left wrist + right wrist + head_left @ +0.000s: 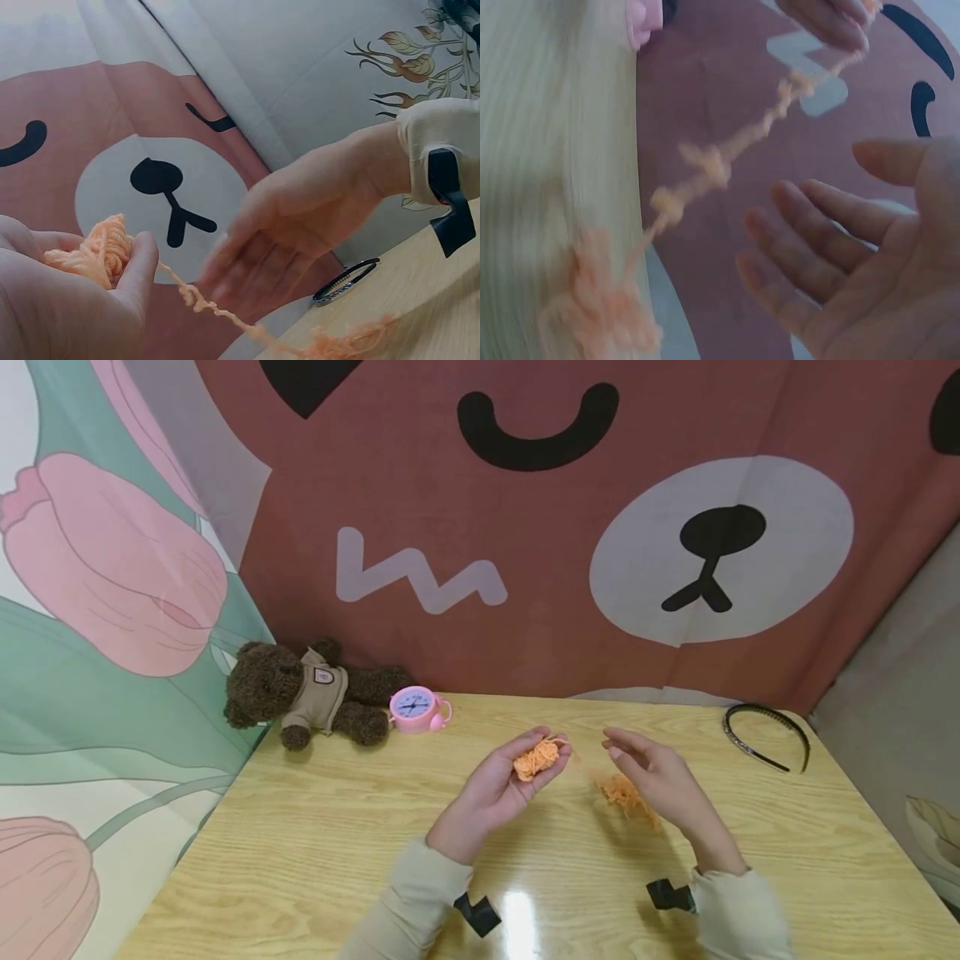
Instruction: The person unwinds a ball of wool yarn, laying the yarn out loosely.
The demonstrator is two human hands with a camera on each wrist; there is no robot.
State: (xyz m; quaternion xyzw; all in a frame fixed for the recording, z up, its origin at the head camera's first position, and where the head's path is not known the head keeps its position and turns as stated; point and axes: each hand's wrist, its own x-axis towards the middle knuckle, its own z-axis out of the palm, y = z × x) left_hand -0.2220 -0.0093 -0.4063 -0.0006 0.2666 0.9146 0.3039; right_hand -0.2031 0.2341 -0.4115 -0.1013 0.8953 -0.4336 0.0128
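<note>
My left hand (498, 785) holds a small wound bundle of orange yarn (537, 761), with the fingers and thumb curled about it. From the bundle a kinked strand of yarn (217, 309) runs down to a loose tangle of yarn (624, 797) on the table. My right hand (670, 781) hovers beside the strand, above the tangle, its fingers extended and apart from the bundle. In the right wrist view the right hand's fingers (832, 232) are spread with nothing between them, and the strand passes in front of them.
A brown teddy bear (318, 693) in a beige shirt lies at the table's back left corner. Beside it is a pink alarm clock (415, 710). A black headband (767, 739) lies at the back right. The wooden table (337, 860) ends at a printed curtain (540, 635).
</note>
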